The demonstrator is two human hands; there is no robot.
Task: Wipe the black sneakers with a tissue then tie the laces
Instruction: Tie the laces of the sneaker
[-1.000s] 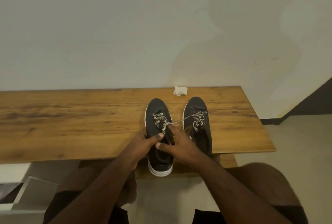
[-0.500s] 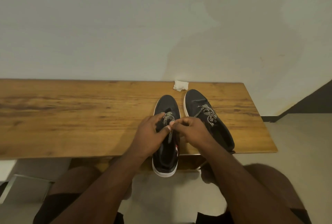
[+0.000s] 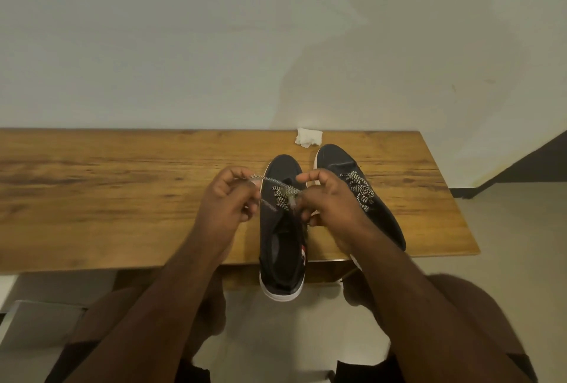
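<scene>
Nearest the viewer, two bare forearms reach forward from above the knees toward a wooden bench (image 3: 122, 198). Between the forearms, the heel of the left black sneaker (image 3: 282, 247) overhangs the bench's near edge, its white sole visible. Left hand (image 3: 228, 201): fingers curled, pinching one end of the black-and-white patterned lace (image 3: 280, 189), which runs from the fingertips rightward across the shoe's tongue. Right hand (image 3: 329, 201): fingers curled likewise, gripping the lace's other strand just above the eyelets; the lace there is motion-blurred, so the exact crossing or knot cannot be told. The two hands sit close together over the left sneaker's lacing, one on each side of it. Just right of the right hand's fingers, partly hidden by that wrist, lies the right black sneaker (image 3: 368, 198), angled outward, its patterned laces (image 3: 359, 189) lying on its upper. Beyond the fingertips, both toe caps point at the wall. Farther still, just beyond the gap between the two toes, a crumpled white tissue (image 3: 308, 137) rests at the bench's far edge against a pale wall (image 3: 276, 29).
</scene>
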